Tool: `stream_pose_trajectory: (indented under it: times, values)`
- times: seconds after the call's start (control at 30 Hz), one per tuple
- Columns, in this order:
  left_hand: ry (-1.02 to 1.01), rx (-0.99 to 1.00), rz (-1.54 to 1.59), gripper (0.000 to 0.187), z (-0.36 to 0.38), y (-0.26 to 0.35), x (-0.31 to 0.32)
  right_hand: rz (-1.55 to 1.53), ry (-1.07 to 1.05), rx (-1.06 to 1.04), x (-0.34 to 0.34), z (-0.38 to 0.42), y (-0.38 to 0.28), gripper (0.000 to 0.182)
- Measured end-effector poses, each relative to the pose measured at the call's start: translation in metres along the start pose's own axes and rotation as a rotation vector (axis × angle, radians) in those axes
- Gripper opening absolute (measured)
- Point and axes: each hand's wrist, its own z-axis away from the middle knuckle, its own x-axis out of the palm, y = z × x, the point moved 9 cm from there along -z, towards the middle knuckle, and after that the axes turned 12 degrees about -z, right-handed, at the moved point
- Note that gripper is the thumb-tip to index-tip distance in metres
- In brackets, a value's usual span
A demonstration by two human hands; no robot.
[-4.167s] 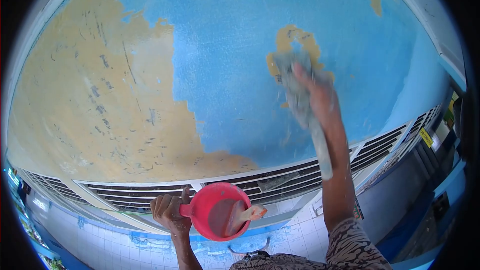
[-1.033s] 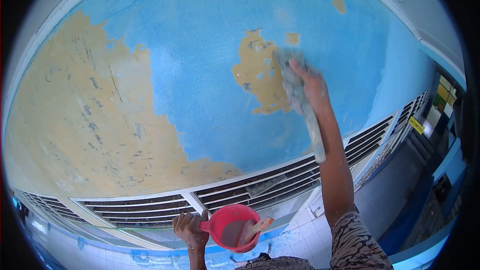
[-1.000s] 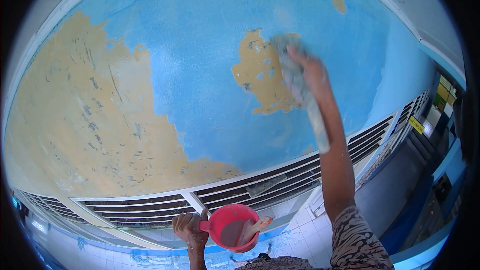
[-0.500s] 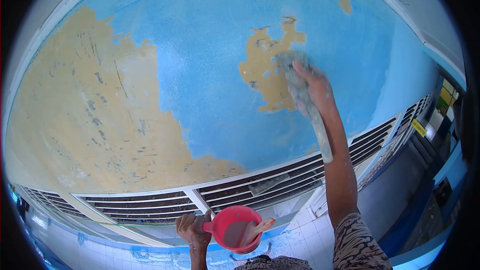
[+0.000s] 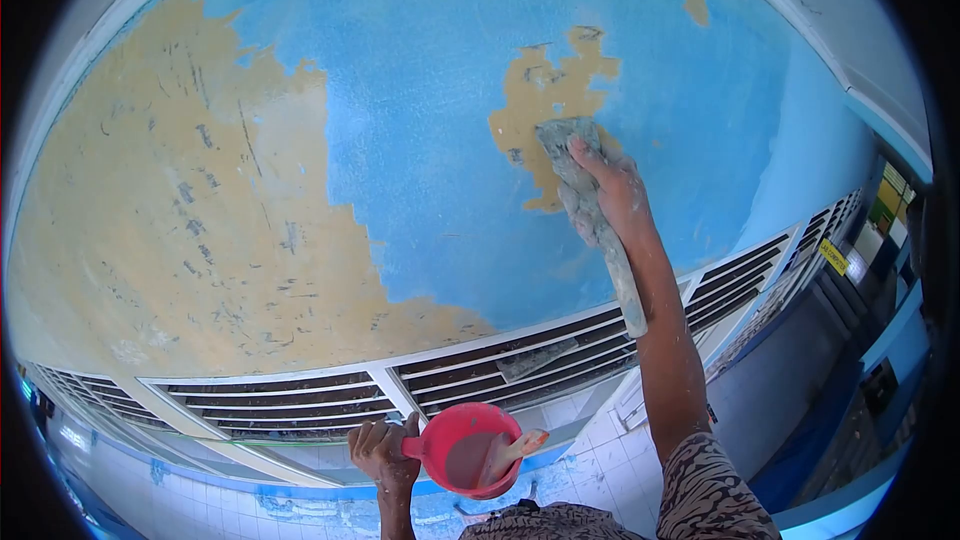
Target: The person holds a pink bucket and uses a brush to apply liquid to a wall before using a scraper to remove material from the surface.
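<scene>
My right hand (image 5: pixel 606 185) is closed round a scraper (image 5: pixel 566 137) caked in grey-white residue. Its broad end lies against the lower part of a bare tan patch (image 5: pixel 530 105) in the blue wall (image 5: pixel 430 140), and its long handle (image 5: pixel 624 285) runs down along my forearm. Low in view, my left hand (image 5: pixel 384 452) grips the short handle of a red dipper (image 5: pixel 437 435). Murky liquid fills part of the dipper, and a brush (image 5: pixel 516 453) leans in it with its pale handle over the rim. The brush's bristles are hidden.
A large tan area (image 5: pixel 140 220) with dark scuffs covers the wall's left side. White-framed louvres (image 5: pixel 275 403) run below it, with a flat grey piece (image 5: pixel 537 360) among the slats. White floor tiles (image 5: pixel 590 480) lie beneath; a yellow sign (image 5: pixel 833 256) hangs at right.
My right hand and the scraper have moved down and slightly left over the tan patch. My left hand still holds the dipper, and the view has shifted slightly.
</scene>
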Motion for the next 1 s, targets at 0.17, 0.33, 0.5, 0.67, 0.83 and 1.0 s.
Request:
stream_pose_trajectory:
  times: [0.17,0.33,0.5,0.67,0.83,1.0]
  values:
    - [0.010,-0.001,-0.035,0.035,0.006,-0.015,-0.011,0.085,0.076,-0.044,0.019,-0.048,-0.052,0.039]
    - [0.006,-0.035,-0.058,0.036,0.006,-0.024,-0.015,0.017,-0.148,-0.170,0.038,-0.077,-0.088,0.041]
    - [0.036,-0.034,-0.044,0.038,0.008,-0.019,-0.017,0.054,0.070,0.042,0.000,-0.020,-0.018,0.042]
    - [0.014,-0.039,-0.040,0.037,0.023,-0.025,-0.016,0.074,0.040,-0.055,-0.019,-0.017,-0.001,0.040]
    - [-0.018,-0.028,-0.053,0.037,0.016,-0.021,-0.007,0.121,-0.122,-0.144,0.035,-0.114,-0.124,0.035]
    - [-0.019,-0.029,-0.017,0.036,0.010,-0.011,-0.005,-0.041,-0.211,-0.299,0.041,-0.106,-0.118,0.036]
